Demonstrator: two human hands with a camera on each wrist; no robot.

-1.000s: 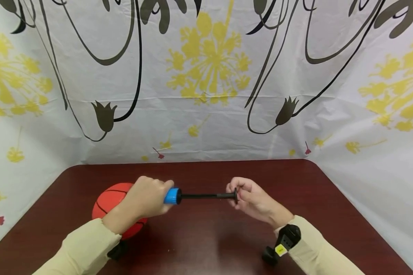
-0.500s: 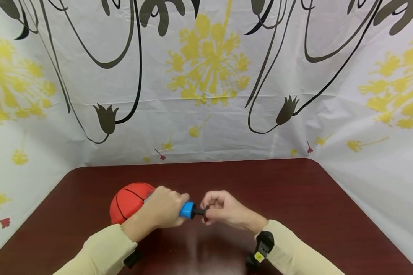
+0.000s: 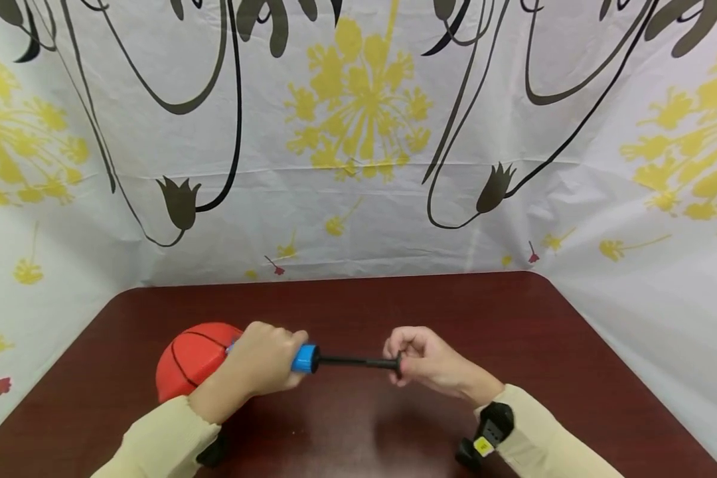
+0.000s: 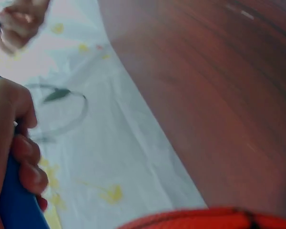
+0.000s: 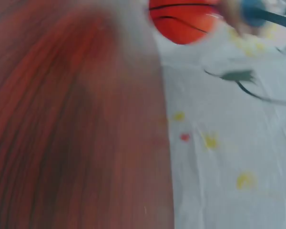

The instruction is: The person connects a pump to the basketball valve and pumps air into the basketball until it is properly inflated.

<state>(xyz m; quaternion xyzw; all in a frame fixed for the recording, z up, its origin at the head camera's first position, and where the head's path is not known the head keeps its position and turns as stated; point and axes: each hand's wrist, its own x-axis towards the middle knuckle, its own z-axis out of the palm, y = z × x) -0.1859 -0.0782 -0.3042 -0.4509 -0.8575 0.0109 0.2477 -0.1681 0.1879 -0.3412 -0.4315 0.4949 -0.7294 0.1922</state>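
At lower left of the head view, the red ball (image 3: pixel 188 365) shows over the desk (image 3: pixel 514 325), partly hidden by the left hand (image 3: pixel 263 362). That hand's fingers are clamped round the blue pump (image 3: pixel 304 358) at lower centre. A black rod (image 3: pixel 348 361) runs right to the handle (image 3: pixel 399 364), pinched in the right hand's (image 3: pixel 436 365) fingers. The pump is likely light, stiff and smooth, best held round its blue body, sparing the thin rod; the ball seems light and springy.
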